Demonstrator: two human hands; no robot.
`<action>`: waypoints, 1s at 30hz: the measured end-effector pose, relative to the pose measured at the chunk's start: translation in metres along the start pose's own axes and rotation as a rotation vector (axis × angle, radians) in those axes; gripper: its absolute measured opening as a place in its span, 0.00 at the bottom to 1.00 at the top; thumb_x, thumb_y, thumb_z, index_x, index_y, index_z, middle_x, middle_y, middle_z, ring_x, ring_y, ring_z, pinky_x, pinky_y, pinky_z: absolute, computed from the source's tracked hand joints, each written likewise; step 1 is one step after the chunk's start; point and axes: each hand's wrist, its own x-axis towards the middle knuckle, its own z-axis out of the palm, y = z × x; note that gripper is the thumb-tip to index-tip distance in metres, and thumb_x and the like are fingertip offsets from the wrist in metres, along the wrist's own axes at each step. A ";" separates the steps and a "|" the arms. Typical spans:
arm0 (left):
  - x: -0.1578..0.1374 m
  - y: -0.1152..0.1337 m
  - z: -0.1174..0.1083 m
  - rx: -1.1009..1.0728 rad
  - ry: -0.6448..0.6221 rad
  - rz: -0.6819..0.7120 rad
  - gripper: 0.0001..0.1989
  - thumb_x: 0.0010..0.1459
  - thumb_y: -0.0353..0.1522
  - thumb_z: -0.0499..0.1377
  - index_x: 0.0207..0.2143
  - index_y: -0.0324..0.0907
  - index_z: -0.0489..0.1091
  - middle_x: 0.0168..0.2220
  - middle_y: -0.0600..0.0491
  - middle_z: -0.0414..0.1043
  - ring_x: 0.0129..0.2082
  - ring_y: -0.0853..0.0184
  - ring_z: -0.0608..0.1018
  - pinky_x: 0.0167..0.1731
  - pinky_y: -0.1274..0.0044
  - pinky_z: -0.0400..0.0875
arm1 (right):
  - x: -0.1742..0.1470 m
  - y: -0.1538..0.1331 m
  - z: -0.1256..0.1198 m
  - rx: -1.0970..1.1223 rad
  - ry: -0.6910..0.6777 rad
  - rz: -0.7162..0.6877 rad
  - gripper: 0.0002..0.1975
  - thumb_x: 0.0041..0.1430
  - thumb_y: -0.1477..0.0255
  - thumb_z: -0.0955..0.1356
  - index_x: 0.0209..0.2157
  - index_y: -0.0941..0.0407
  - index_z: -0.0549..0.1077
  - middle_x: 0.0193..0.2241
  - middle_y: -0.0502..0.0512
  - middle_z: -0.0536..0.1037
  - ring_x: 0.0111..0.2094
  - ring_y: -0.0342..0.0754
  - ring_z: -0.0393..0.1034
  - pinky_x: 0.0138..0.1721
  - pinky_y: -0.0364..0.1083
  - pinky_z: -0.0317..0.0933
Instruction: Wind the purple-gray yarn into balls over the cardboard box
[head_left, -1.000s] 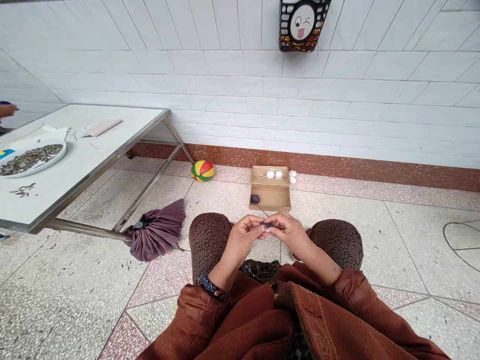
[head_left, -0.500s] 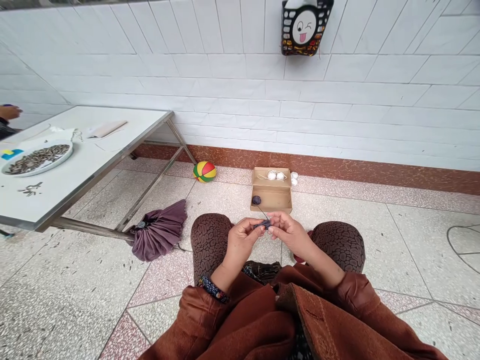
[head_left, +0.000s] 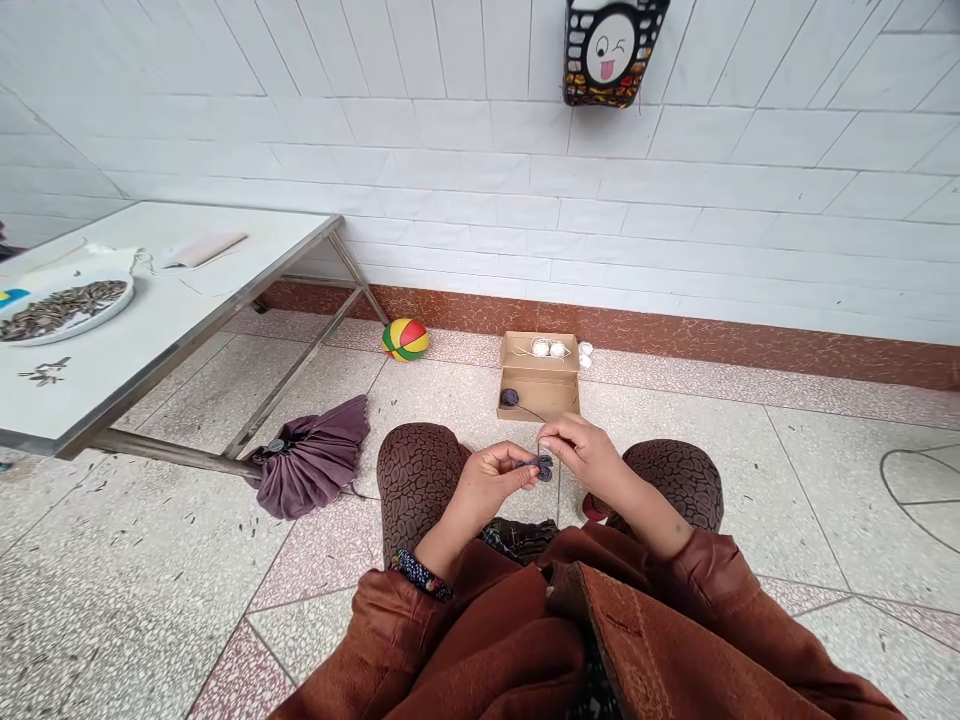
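Observation:
My left hand (head_left: 484,488) pinches a small dark purple-grey piece of looped yarn (head_left: 544,467) between thumb and fingers, just above my lap. Up and to the right of it, my right hand (head_left: 585,450) has thumb and forefinger pressed together on the dark yarn strand (head_left: 531,412). That strand runs back to a dark yarn ball (head_left: 510,397) in the left part of an open cardboard box (head_left: 551,400) on the floor. Whether my right fingers also hold a thin tool cannot be made out.
White yarn balls (head_left: 548,348) lie on the box lid, more beside it. A coloured ball (head_left: 406,340) and a folded purple umbrella (head_left: 311,458) are on the floor. At left stands a table (head_left: 187,225) with a plate of seeds (head_left: 67,308). A black basket (head_left: 615,55) hangs on the wall.
My right hand has drawn away from the yarn piece, up and to the right, with the strand. More of the looped piece shows in my left hand. The view has shifted slightly.

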 end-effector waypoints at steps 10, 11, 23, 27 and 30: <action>0.005 -0.004 0.002 -0.268 0.207 0.082 0.19 0.41 0.37 0.75 0.30 0.39 0.73 0.29 0.56 0.77 0.28 0.71 0.79 0.33 0.77 0.76 | -0.022 0.018 0.032 -0.181 -0.142 -0.038 0.12 0.72 0.68 0.61 0.35 0.54 0.73 0.28 0.52 0.75 0.30 0.48 0.69 0.35 0.45 0.61; 0.006 -0.006 0.001 -0.217 0.234 0.104 0.17 0.42 0.37 0.74 0.30 0.39 0.73 0.29 0.56 0.76 0.27 0.71 0.78 0.32 0.77 0.75 | -0.022 0.017 0.032 -0.250 -0.164 -0.068 0.12 0.72 0.68 0.61 0.37 0.54 0.73 0.30 0.53 0.76 0.32 0.48 0.70 0.36 0.45 0.62; 0.000 -0.011 -0.005 0.265 0.039 0.288 0.05 0.51 0.29 0.67 0.28 0.40 0.74 0.31 0.54 0.75 0.29 0.71 0.75 0.32 0.78 0.69 | 0.004 0.015 0.006 -0.378 -0.115 -0.173 0.12 0.73 0.68 0.60 0.39 0.54 0.73 0.34 0.54 0.76 0.37 0.48 0.71 0.40 0.45 0.64; -0.002 -0.009 -0.002 -0.095 -0.019 0.165 0.13 0.48 0.34 0.72 0.30 0.40 0.71 0.36 0.53 0.75 0.31 0.71 0.77 0.34 0.76 0.74 | -0.004 0.033 0.022 -0.229 -0.104 -0.002 0.13 0.73 0.68 0.60 0.35 0.55 0.72 0.27 0.50 0.74 0.30 0.46 0.70 0.34 0.43 0.62; 0.001 -0.009 -0.004 -0.143 0.105 0.189 0.14 0.46 0.35 0.73 0.30 0.40 0.71 0.36 0.53 0.75 0.32 0.71 0.77 0.36 0.76 0.75 | -0.019 0.033 0.037 -0.218 -0.166 0.027 0.13 0.73 0.68 0.60 0.35 0.55 0.72 0.26 0.50 0.74 0.29 0.46 0.69 0.33 0.43 0.61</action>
